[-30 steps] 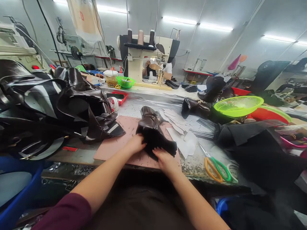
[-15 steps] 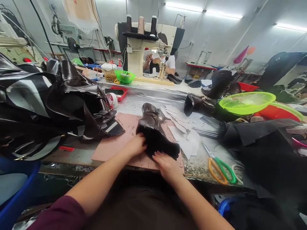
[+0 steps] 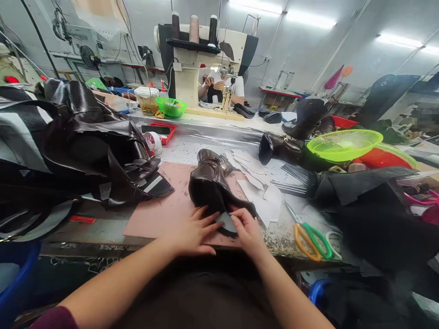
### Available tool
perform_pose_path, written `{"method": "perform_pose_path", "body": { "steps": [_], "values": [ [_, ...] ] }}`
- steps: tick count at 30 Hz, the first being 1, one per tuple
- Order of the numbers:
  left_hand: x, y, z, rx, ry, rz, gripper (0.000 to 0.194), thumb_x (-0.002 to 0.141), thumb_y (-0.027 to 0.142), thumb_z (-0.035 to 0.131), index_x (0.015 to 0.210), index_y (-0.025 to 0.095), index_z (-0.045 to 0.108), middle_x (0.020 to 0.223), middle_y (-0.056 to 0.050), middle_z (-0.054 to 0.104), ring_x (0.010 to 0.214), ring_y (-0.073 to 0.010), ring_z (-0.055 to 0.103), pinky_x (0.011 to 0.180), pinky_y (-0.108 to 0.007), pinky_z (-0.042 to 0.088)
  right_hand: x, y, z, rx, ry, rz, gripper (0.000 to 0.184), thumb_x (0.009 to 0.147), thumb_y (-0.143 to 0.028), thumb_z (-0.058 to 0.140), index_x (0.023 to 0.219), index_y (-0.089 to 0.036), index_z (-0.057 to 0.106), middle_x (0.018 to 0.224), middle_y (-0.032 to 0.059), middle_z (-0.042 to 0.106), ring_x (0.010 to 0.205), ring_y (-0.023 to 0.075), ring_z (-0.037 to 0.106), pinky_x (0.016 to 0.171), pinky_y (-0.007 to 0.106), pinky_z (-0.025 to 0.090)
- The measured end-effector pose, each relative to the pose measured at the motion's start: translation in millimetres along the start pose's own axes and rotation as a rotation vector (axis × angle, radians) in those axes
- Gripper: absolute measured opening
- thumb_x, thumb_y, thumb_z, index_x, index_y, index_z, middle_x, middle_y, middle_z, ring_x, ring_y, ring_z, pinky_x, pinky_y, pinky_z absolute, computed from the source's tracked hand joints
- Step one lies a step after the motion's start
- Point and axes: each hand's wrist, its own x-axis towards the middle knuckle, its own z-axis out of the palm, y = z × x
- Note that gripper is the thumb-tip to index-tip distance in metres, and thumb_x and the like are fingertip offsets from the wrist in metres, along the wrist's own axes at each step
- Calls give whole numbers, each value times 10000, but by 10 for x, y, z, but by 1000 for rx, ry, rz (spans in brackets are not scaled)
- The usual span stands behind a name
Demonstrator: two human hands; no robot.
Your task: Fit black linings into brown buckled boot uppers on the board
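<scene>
A dark brown leather boot upper with a buckled strap and black lining lies on a pink board. Its wide end faces me, and a light grey patch shows on the inside. My left hand is open, fingers spread flat over the left side of the lining and the near edge. On the right, my right hand pinches the lining's edge beside the grey patch, thumb and fingers closed. White paper pieces lie just right of the boot upper.
Glossy dark leather pieces are heaped at left. Scissors with orange and green handles lie at right, near black material and a green basket. Behind the bench, a person's hands work at a sewing machine.
My left hand has come out from the boot upper's opening and spread flat. My right hand now pinches the lining's edge, which is folded open, showing the grey patch.
</scene>
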Motion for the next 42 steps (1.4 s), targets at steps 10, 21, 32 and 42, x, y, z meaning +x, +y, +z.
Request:
{"method": "perform_pose_path", "body": {
  "steps": [10, 21, 32, 42],
  "values": [
    [346, 117, -119, -358, 217, -481, 482, 796, 476, 490, 1115, 114, 486, 1149, -132, 556, 1026, -228, 558, 873, -321, 452, -114, 259, 70, -557, -156, -566, 217, 835, -83, 388, 797, -165, 586, 962, 126, 680, 1045, 247, 578, 916, 443, 461],
    [477, -162, -233, -172, 211, -740, 150, 782, 267, 481, 794, 156, 581, 790, -66, 624, 720, -202, 600, 605, -277, 437, -106, 334, 38, -378, -174, -534, 182, 846, -114, 411, 864, -173, 583, 1051, 121, 659, 1052, 224, 579, 892, 443, 483],
    [364, -278, -186, -222, 246, -817, 165, 775, 354, 530, 738, 195, 508, 731, -15, 565, 680, -168, 552, 574, -252, 375, -114, 331, 6, -302, -159, -548, 185, 855, -143, 433, 881, -169, 615, 989, 110, 685, 1014, 233, 602, 878, 460, 485],
    [359, -460, -161, -280, 260, -816, 134, 718, 236, 608, 718, 196, 481, 691, 11, 565, 658, -148, 546, 574, -229, 379, -92, 377, -22, -231, -189, -498, 159, 842, -146, 455, 872, -184, 607, 968, 93, 694, 1000, 233, 610, 871, 461, 485]
  ]
}}
